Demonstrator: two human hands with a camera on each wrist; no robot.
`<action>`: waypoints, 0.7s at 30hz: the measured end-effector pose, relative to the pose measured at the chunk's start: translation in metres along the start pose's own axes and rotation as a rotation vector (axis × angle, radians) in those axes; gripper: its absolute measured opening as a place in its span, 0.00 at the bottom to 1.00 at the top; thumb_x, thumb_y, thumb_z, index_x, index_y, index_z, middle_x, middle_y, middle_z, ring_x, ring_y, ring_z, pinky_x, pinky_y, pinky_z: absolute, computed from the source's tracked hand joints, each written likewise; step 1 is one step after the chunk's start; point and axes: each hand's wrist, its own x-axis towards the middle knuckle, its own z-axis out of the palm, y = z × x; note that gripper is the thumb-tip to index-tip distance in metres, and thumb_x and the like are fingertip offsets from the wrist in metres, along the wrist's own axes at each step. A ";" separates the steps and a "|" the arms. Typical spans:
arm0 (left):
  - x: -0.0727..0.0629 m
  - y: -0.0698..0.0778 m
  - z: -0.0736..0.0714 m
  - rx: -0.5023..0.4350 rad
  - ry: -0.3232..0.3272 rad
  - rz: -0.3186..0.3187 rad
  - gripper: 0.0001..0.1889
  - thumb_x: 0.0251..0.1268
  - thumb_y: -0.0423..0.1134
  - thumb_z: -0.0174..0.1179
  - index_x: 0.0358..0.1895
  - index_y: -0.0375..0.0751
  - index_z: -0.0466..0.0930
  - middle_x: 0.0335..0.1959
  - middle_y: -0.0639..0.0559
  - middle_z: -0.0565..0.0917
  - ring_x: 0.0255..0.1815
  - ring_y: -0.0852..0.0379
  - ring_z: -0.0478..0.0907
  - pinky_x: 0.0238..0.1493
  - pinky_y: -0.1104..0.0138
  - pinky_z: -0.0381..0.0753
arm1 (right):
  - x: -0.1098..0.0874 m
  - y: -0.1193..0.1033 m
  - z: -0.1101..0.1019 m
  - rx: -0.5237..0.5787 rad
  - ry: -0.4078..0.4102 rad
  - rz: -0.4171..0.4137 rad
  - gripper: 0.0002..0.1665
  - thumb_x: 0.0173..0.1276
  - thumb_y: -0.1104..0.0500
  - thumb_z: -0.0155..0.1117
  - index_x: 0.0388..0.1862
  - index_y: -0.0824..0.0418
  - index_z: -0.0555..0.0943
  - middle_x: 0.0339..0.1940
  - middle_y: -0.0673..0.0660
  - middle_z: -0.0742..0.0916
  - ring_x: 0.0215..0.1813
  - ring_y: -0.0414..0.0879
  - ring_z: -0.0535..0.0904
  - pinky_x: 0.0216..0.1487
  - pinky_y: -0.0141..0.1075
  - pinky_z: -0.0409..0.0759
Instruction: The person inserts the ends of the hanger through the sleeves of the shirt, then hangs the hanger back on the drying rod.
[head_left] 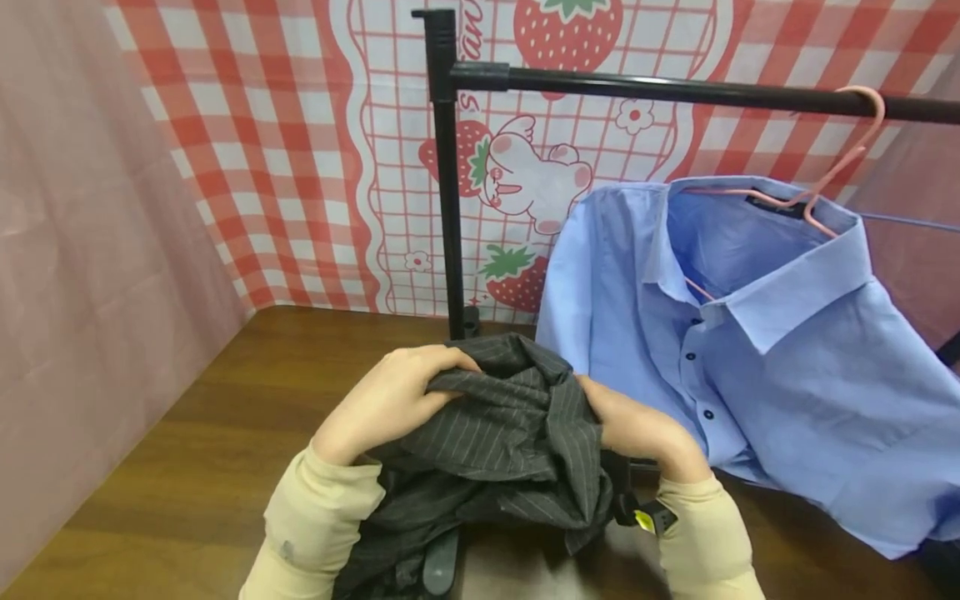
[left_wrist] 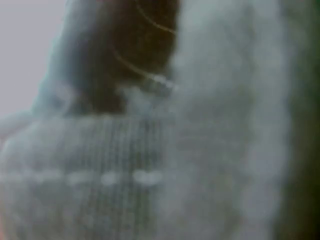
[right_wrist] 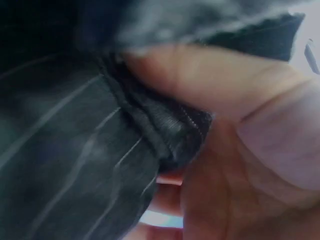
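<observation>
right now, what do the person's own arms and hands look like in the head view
Both arms wear pale yellow long sleeves, the left sleeve and right sleeve wrinkled. A small grey mark shows on the left one. The left hand and right hand are ungloved. By the right cuff sits a small black object with a bright yellow patch.
</observation>
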 end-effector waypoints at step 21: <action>-0.006 -0.012 -0.022 -0.328 0.463 -0.203 0.18 0.64 0.25 0.45 0.46 0.48 0.80 0.38 0.52 0.82 0.09 0.64 0.52 0.11 0.71 0.57 | -0.034 0.010 -0.049 0.112 0.600 0.169 0.17 0.68 0.68 0.41 0.46 0.65 0.78 0.34 0.39 0.80 0.35 0.30 0.73 0.36 0.23 0.69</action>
